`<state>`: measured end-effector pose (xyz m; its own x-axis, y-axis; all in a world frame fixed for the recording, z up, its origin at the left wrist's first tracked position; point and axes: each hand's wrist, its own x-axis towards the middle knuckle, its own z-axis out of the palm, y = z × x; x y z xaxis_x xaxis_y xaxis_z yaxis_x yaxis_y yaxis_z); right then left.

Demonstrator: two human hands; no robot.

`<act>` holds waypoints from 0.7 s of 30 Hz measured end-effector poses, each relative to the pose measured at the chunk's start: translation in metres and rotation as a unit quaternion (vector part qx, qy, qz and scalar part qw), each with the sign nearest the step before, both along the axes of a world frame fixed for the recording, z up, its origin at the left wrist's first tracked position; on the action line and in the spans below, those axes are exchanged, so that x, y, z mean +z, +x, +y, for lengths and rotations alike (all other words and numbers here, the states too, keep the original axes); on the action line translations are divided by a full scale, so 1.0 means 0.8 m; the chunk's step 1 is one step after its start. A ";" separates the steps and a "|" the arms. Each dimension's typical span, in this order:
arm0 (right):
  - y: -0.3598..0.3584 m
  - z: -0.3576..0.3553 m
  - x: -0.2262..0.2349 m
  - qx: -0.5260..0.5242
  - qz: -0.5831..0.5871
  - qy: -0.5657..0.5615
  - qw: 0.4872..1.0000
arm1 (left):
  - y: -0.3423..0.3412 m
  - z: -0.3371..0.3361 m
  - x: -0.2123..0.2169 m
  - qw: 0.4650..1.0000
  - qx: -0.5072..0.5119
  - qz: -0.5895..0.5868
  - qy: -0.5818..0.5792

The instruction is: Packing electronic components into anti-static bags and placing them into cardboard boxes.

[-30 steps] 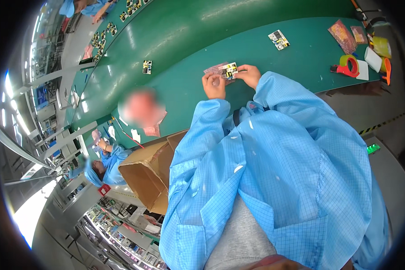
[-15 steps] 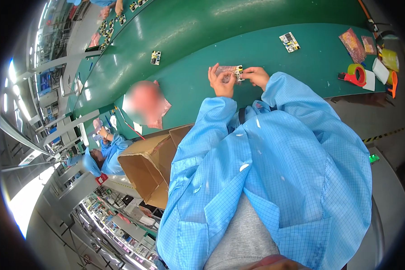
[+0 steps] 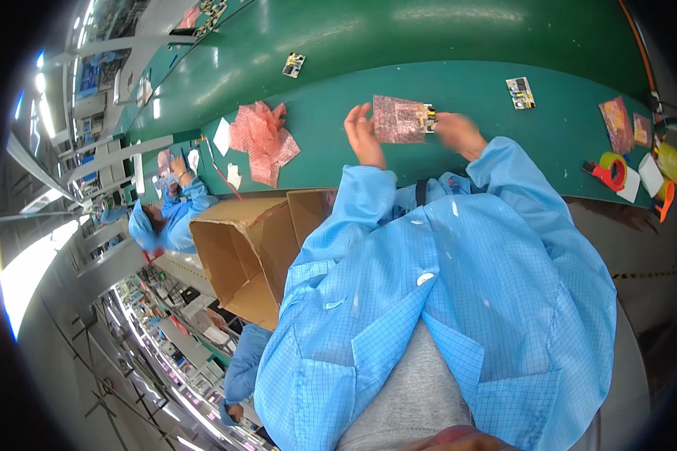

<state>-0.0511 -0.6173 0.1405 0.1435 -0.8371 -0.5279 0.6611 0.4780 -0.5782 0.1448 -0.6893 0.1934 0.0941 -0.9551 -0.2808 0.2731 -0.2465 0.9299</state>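
A pink bubble-wrap bag (image 3: 397, 120) is at the table's near side in front of me. A small circuit board (image 3: 429, 118) with upright parts pokes out of its right end. Along the bag's left edge is my left hand (image 3: 365, 137), its fingers apart; whether the thumb touches the wrap is hard to see. My right hand (image 3: 462, 136), smeared by motion, is just right of the board, and its grip does not show. One more circuit board (image 3: 520, 93) lies farther right, and another circuit board (image 3: 294, 65) lies at the far left.
Crumpled pink bubble wrap (image 3: 262, 139) lies on the green table (image 3: 338, 98) to the left. An open cardboard box (image 3: 252, 255) stands below the edge. Filled bubble bags (image 3: 617, 124) and a red tape dispenser (image 3: 605, 174) are at right. A co-worker (image 3: 169, 214) sits at far left.
The bubble-wrap bag now shows spread out, with the board at its right end. My left fingers have opened from a pinch, and my right hand has moved slightly right of the board.
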 end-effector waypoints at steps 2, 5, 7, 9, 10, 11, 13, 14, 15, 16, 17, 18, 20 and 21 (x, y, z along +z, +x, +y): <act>0.000 -0.002 0.002 0.016 -0.081 -0.019 0.996 | 0.026 -0.010 -0.019 0.995 -0.058 0.081 0.028; 0.008 -0.003 0.005 0.058 -0.103 -0.041 0.992 | 0.037 -0.001 -0.026 0.975 -0.190 0.095 0.067; 0.014 -0.006 0.008 0.078 -0.091 -0.046 0.992 | 0.030 0.014 -0.011 0.920 -0.316 0.107 0.206; 0.020 -0.006 0.010 0.097 -0.077 -0.050 0.991 | 0.020 0.028 -0.016 0.932 -0.297 0.103 0.182; 0.023 -0.006 0.010 0.096 -0.085 -0.047 0.991 | 0.017 0.033 -0.018 0.942 -0.280 0.099 0.157; 0.024 -0.006 0.011 0.096 -0.093 -0.045 0.990 | 0.019 0.034 -0.019 0.943 -0.276 0.101 0.157; 0.026 -0.006 0.012 0.103 -0.088 -0.046 0.990 | 0.026 0.033 -0.024 0.944 -0.275 0.120 0.140; 0.029 -0.007 0.013 0.107 -0.085 -0.049 0.989 | 0.028 0.032 -0.031 0.945 -0.269 0.121 0.140; 0.029 -0.007 0.014 0.113 -0.085 -0.049 0.989 | 0.029 0.029 -0.037 0.953 -0.295 0.028 0.061; 0.030 -0.006 0.017 0.116 -0.092 -0.050 0.988 | 0.030 0.026 -0.038 0.945 -0.319 -0.069 -0.018; 0.031 -0.007 0.018 0.118 -0.100 -0.051 0.987 | 0.033 0.023 -0.039 0.947 -0.313 -0.070 -0.018; 0.033 -0.009 0.017 0.124 -0.102 -0.052 0.986 | 0.035 0.019 -0.040 0.955 -0.295 0.008 0.030; 0.029 -0.012 0.014 0.112 -0.130 -0.062 0.983 | 0.032 0.018 -0.026 0.955 -0.268 0.055 0.113; 0.029 -0.011 0.007 0.117 -0.131 -0.063 0.982 | 0.033 0.023 -0.024 0.957 -0.263 0.055 0.112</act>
<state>-0.0278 -0.6257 0.1465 0.4575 -0.8207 -0.3422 0.6750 0.5711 -0.4671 0.1714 -0.6711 0.1743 -0.4246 -0.7775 -0.4640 0.1497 -0.5657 0.8109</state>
